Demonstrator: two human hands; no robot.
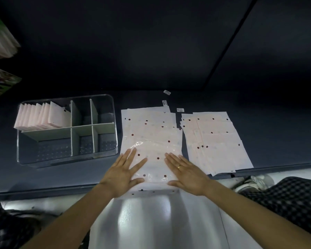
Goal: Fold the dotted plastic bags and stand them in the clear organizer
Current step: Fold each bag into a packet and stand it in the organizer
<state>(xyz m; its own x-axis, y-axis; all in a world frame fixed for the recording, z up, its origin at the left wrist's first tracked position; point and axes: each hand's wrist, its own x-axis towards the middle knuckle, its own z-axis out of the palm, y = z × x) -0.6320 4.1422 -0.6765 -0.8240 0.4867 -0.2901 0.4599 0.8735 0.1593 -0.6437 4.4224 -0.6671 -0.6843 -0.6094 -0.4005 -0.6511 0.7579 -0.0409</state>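
The one camera sits on my head, looking forward and steeply down, close over the table (97, 177) edge and my lap.

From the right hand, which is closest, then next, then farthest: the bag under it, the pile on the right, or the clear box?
1. Bag: under the right hand, touching it.
2. Pile: just to its right on the table.
3. Clear box: far left, beyond the left hand.
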